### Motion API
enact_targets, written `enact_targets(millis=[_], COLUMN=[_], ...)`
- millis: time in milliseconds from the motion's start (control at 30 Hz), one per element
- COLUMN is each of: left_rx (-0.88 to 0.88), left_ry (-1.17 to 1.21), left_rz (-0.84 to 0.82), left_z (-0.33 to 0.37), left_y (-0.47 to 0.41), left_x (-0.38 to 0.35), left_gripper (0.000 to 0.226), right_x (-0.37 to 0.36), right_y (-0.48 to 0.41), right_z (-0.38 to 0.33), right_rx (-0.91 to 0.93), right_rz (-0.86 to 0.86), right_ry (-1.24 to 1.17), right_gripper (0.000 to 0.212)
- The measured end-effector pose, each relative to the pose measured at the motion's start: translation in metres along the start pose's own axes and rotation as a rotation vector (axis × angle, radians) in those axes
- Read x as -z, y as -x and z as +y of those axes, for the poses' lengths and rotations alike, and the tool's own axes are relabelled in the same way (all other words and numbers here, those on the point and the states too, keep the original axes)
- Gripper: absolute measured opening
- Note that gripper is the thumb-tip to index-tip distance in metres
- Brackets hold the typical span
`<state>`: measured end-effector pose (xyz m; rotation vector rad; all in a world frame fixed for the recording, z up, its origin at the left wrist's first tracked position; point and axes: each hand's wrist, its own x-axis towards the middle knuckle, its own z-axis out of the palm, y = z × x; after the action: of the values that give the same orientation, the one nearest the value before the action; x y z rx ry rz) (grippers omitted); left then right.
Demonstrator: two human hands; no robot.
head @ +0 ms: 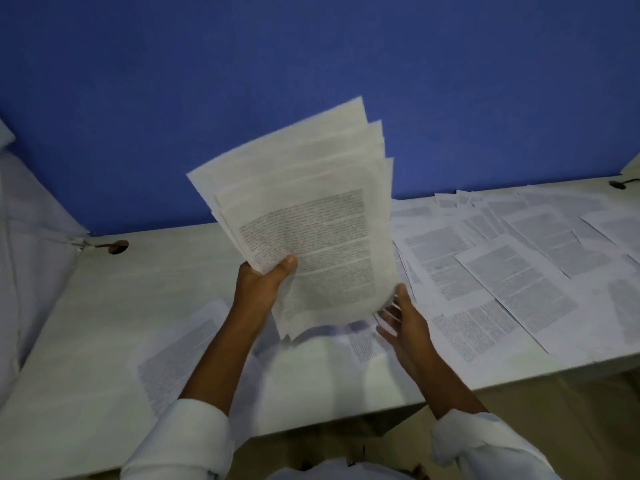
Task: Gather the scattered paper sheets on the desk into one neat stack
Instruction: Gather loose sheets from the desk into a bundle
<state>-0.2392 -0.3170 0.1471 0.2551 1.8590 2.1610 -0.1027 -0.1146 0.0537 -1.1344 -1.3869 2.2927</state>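
right of bare desk (pixel 156 271), hands (pixel 263 275) (pixel 405 320) hold an uneven-edged sheaf (pixel 311 220).

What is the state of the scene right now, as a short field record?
left hand: grips the held bundle at its lower left corner, thumb on front
right hand: open, thumb at the bundle's lower right edge
held bundle: raised above the desk, sheets fanned, not squared
loose sheets: many overlapping on the desk's right part; a single sheet near the left front edge
backdrop: blue partition
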Motion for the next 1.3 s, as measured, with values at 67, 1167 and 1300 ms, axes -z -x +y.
enact_targets(millis=[67,1167,1300], left_rx=[-0.045,0.622,0.598], left_ry=[0.033,0.263,0.010], left_rz=[0.008,-0.012,0.246], left_z=[0.012,-0.067,-0.097], left_y=[0.001,0.064,0.080], left_x=[-0.009,0.121,0.133], left_gripper=[0.030,0.036,0.038], right_x=[-0.007,-0.063,-0.102], right_y=[0.001,0.018,0.028], right_z=[0.004,0.028,0.062], right_rx=[-0.146,-0.226,-0.107], right_rz=[-0.044,-0.641,-0.623], right_ry=[-0.301,0.513,0.746], right_gripper=[0.085,0.047,0.048])
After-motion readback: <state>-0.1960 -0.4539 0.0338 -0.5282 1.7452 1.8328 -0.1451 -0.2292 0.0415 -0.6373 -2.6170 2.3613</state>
